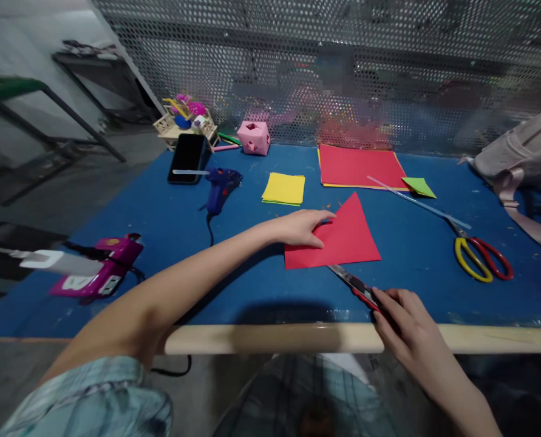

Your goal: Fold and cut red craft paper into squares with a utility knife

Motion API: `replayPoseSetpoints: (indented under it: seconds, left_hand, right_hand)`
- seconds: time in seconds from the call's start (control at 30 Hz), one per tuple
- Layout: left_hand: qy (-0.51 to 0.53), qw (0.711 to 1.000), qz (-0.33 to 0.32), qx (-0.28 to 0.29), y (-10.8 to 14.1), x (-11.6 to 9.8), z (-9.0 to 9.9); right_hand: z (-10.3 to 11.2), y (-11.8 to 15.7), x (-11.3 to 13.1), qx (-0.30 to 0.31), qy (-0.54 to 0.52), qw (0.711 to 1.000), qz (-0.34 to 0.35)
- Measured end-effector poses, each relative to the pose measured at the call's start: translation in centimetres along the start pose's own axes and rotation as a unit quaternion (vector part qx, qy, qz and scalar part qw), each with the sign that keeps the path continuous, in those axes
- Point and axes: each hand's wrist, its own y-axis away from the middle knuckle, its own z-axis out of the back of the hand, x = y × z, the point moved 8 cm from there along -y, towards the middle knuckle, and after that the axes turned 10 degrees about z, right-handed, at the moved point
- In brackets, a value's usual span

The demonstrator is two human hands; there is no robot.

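A folded red sheet [350,233] with a pointed top lies on the blue table mat. My left hand [303,229] rests on its left part, fingers apart and pressing down. My right hand [407,321] is closed around a utility knife [359,287] with a black and red handle, near the table's front edge. The blade tip touches or slips under the sheet's lower edge. Behind the sheet sit a stack of yellow squares [283,188] and a pile of larger red sheets [361,167].
Scissors [475,255] and a clear glue stick [420,203] lie right, near a green paper [419,186] and a bag [520,152]. On the left are a blue glue gun [221,188], phone [189,159], pink paper cube [254,138] and magenta power strip [104,267]. Perforated metal stands behind.
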Motion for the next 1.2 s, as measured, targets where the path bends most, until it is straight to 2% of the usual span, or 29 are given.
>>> replayPoseSetpoints:
  seconds: [0.13,0.33,0.5,0.8,1.07,1.2]
  left_hand:
    - [0.084,0.996,0.017,0.005,-0.1,0.8,0.0]
    - [0.189,0.982,0.002,0.001,0.0,0.7,0.5]
    - [0.282,0.959,-0.005,0.031,0.4,0.4,0.8]
    - [0.326,0.944,-0.006,0.045,0.8,0.5,1.0]
    - [0.29,0.956,-0.017,0.04,0.6,0.4,0.7]
    - [0.2,0.979,-0.025,-0.019,0.5,1.0,0.4]
  right_hand:
    - [0.4,0.3,-0.4,-0.002,-0.004,1.0,-0.013]
    - [0.5,0.9,-1.0,-0.009,-0.003,0.999,-0.031]
    - [0.5,0.3,-0.9,-0.005,-0.003,1.0,-0.031]
    - [3.3,1.2,-1.5,-0.006,0.026,0.998,-0.056]
    - [-0.7,-1.8,-0.6,0.024,-0.001,1.0,-0.021]
    - [-1.7,-2.1,0.3,0.048,-0.041,0.998,-0.016]
